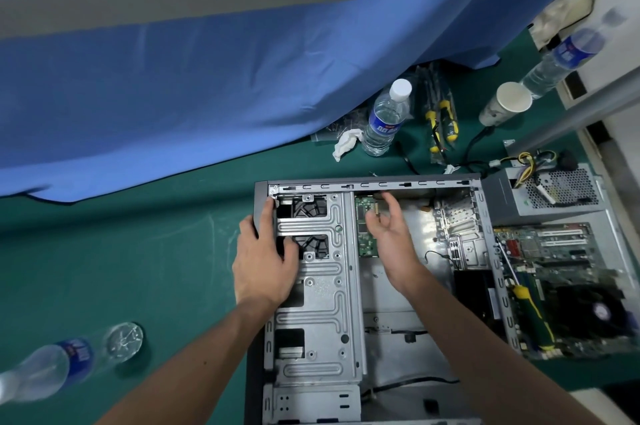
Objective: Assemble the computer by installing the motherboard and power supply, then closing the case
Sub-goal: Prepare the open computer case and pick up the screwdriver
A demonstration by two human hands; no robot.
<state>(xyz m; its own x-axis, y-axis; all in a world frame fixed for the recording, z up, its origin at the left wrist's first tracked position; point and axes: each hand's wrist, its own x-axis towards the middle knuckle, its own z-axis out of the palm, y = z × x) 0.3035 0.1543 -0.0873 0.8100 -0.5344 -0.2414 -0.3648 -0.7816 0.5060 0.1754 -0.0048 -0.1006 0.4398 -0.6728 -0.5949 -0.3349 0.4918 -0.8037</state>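
Note:
An open grey computer case (332, 306) lies on its side on the green table. My left hand (266, 261) grips its left edge, thumb on the drive cage and fingers over the rim. My right hand (391, 230) reaches inside the case, fingers loosely curved over a small green circuit board (363, 216) near the far wall; it holds nothing that I can see. The motherboard (561, 282) lies outside the case on the right, with a yellow-handled screwdriver (530, 306) on it. The power supply (550, 192) with its coloured cables stands at the case's far right corner.
A blue cloth (207, 78) covers the far side of the table. Behind the case stand a water bottle (386, 119), a crumpled tissue (346, 144), bagged yellow tools (441, 119), a paper cup (505, 105) and another bottle (564, 57). A bottle (69, 362) lies at the near left.

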